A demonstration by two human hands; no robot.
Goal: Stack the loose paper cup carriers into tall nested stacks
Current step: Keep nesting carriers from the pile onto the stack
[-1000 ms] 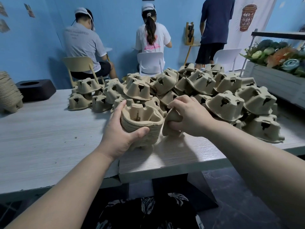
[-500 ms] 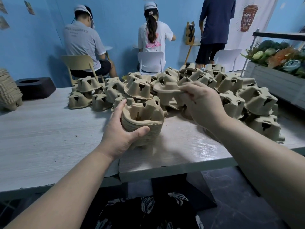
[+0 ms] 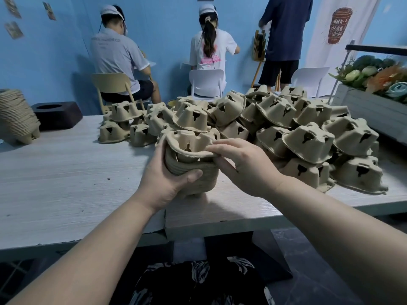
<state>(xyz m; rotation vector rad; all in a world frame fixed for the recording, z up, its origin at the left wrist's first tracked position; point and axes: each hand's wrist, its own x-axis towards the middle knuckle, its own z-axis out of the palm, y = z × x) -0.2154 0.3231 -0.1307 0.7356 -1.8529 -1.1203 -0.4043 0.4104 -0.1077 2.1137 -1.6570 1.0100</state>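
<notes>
A short nested stack of brown pulp cup carriers (image 3: pixel 198 172) stands near the front of the pale wooden table (image 3: pixel 66 172). My left hand (image 3: pixel 167 179) grips its left side, thumb across the front. A single carrier (image 3: pixel 189 146) sits tilted in the top of the stack. My right hand (image 3: pixel 240 164) pinches that carrier's right rim. Behind and to the right lies a big heap of loose carriers (image 3: pixel 308 139), most of them upside down.
A tall finished stack (image 3: pixel 17 115) stands at the table's far left, beside a dark block with a round hole (image 3: pixel 55 113). Three people are at the blue wall behind, two seated and one standing. A planter box with flowers (image 3: pixel 374 106) stands at the right.
My right hand took a carrier from the heap, carried it left and set it into the top of the stack. My left hand kept holding the stack.
</notes>
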